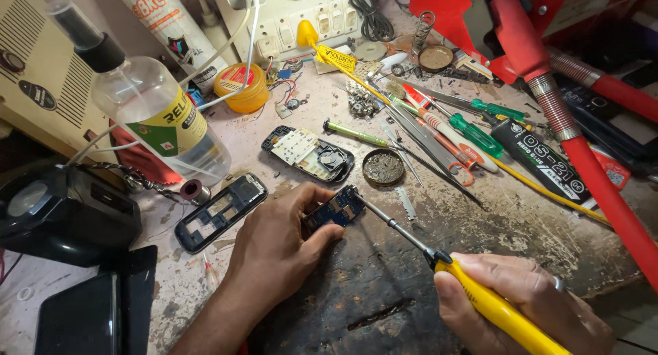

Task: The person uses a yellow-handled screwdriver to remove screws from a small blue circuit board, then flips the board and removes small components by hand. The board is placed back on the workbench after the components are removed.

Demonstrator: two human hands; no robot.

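Note:
My left hand (277, 249) pins a small blue phone circuit board (336, 207) against the worn workbench, thumb and fingers around its edges. My right hand (528, 303) grips the yellow handle of a soldering iron (490, 307), whose thin metal shaft runs up and left so the tip (362, 201) touches the board's upper right corner. A black phone frame (219, 211) lies just left of my left hand. An opened phone back with a white keypad sheet (307, 154) lies just beyond the board.
A clear plastic bottle (161, 118) lies tilted at the left over a black device (65, 214). A round tin (383, 167), green screwdrivers (476, 136), tweezers and a black tube (541, 160) crowd the right. A red hose (596, 184) runs down the right edge. A white power strip (301, 16) sits behind.

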